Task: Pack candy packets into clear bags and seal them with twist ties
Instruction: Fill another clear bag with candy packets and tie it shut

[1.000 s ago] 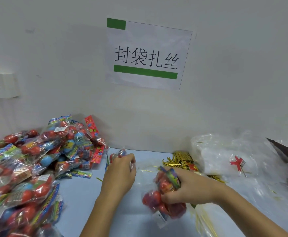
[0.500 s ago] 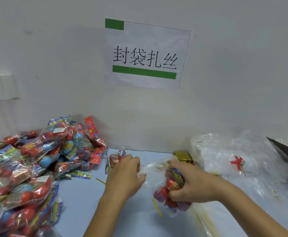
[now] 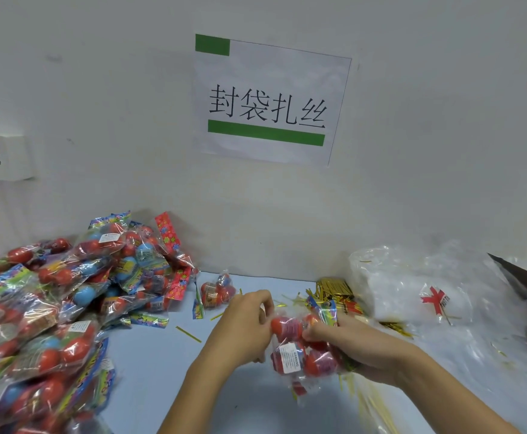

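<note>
My right hand (image 3: 359,349) grips a clear bag of red candy packets (image 3: 299,349) just above the pale blue table (image 3: 149,364). My left hand (image 3: 243,324) pinches the same bag at its left edge, fingers curled against it. One loose candy packet (image 3: 215,291) lies on the table just behind my left hand. A bundle of gold twist ties (image 3: 334,291) sits behind my right hand, and single ties (image 3: 188,330) are scattered on the table.
A large heap of candy packets (image 3: 52,308) fills the left side of the table up to the wall. A pile of clear plastic bags (image 3: 428,289) lies at the right. A dark cardboard edge (image 3: 525,280) shows at far right. A wall socket (image 3: 2,155) is at left.
My right hand has brought the bag of candy leftward to meet my left hand, which left the loose packet behind it and now pinches the bag.
</note>
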`<state>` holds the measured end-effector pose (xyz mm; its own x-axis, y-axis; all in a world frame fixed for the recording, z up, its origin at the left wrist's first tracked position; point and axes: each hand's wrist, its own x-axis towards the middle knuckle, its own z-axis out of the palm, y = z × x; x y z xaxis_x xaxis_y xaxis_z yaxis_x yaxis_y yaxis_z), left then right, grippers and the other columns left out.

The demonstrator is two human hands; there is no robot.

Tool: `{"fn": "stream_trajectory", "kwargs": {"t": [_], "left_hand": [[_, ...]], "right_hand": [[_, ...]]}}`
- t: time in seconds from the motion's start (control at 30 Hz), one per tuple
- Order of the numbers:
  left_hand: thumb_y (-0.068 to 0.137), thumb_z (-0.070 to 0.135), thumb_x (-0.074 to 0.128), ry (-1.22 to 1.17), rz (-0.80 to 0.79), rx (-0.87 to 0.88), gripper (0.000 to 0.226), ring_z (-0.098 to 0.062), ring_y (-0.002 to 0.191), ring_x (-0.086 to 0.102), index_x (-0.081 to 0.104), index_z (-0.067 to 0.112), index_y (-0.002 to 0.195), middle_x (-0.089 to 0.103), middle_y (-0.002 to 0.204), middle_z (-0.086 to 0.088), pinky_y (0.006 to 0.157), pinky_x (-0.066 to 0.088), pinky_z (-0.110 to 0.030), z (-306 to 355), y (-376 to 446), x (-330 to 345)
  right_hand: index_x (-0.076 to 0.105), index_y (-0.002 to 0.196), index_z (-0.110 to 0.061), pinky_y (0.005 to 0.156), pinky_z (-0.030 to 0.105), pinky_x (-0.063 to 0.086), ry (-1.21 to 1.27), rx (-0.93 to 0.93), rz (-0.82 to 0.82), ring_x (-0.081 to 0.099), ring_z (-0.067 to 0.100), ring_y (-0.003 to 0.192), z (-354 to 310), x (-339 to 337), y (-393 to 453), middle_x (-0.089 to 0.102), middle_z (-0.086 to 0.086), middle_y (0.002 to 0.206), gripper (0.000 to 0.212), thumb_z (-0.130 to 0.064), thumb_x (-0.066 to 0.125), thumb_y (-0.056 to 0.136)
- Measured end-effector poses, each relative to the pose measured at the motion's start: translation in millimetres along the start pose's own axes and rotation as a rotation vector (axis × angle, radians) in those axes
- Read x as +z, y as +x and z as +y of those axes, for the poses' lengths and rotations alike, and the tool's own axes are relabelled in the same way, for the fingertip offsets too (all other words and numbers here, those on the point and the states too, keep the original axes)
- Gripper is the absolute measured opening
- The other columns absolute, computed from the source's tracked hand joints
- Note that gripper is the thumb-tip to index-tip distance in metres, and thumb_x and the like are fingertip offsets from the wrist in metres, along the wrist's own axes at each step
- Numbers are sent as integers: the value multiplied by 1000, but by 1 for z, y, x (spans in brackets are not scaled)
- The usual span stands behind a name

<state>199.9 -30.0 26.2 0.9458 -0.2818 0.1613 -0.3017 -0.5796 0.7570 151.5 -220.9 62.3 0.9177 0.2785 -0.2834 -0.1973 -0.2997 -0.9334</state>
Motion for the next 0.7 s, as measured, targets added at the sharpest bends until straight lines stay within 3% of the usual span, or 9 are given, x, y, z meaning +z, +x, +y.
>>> {"fn": "stream_trajectory", "kwargs": {"t": [0.07, 0.17, 0.33, 0.4, 0.47, 0.53, 0.7], "left_hand": [[97, 27, 55, -29, 35, -8, 24, -17, 45, 66, 49, 21, 75, 66, 57, -7, 52, 56, -33, -1, 0, 0], [97, 36, 54, -53, 113, -28, 29, -14, 55, 66, 51, 24, 71, 66, 53, -3, 70, 57, -41, -1, 1, 2], [93, 38, 54, 0, 203, -36, 27, -24, 59, 65, 52, 22, 71, 65, 58, -6, 69, 57, -45, 1, 2, -1], [94, 40, 52, 83, 178, -8, 24, -23, 66, 63, 52, 24, 76, 65, 65, -4, 64, 55, -42, 1, 2, 1], [95, 44, 49, 177, 164, 23, 20, -20, 73, 59, 50, 28, 83, 63, 75, -1, 58, 45, -34, 2, 1, 5], [96, 43, 47, 236, 136, 57, 15, -20, 80, 58, 49, 31, 88, 62, 82, 1, 59, 38, -32, 4, 1, 10], [97, 33, 46, 244, -30, 77, 9, -24, 90, 56, 48, 24, 95, 58, 86, -2, 71, 45, -37, 8, -1, 14]], "right_hand": [[58, 86, -15, 53, 24, 42, -66, 12, -11, 59, 16, 64, 1, -1, 1, 61, 11, 80, 19, -28, 70, 80], [63, 82, -19, 65, 27, 48, -155, 15, -1, 66, 19, 76, 2, -4, 4, 67, 7, 82, 12, -27, 73, 79], [58, 78, -20, 50, 23, 32, -258, 13, 165, 47, 15, 59, 6, -6, 5, 51, 6, 71, 14, -28, 70, 77], [56, 80, -21, 50, 25, 27, -144, -12, 227, 43, 17, 62, 7, -6, 7, 49, 8, 73, 12, -28, 66, 80], [57, 89, -20, 58, 27, 31, 42, 9, 286, 46, 20, 72, 7, -6, 10, 54, 9, 79, 10, -26, 64, 86], [58, 88, -17, 61, 26, 38, 208, 44, 345, 50, 20, 69, 8, -5, 13, 57, 9, 78, 6, -20, 63, 89], [67, 89, -7, 59, 27, 46, 487, -4, 528, 57, 19, 61, 13, 4, 19, 65, 11, 73, 7, -14, 67, 88]]}}
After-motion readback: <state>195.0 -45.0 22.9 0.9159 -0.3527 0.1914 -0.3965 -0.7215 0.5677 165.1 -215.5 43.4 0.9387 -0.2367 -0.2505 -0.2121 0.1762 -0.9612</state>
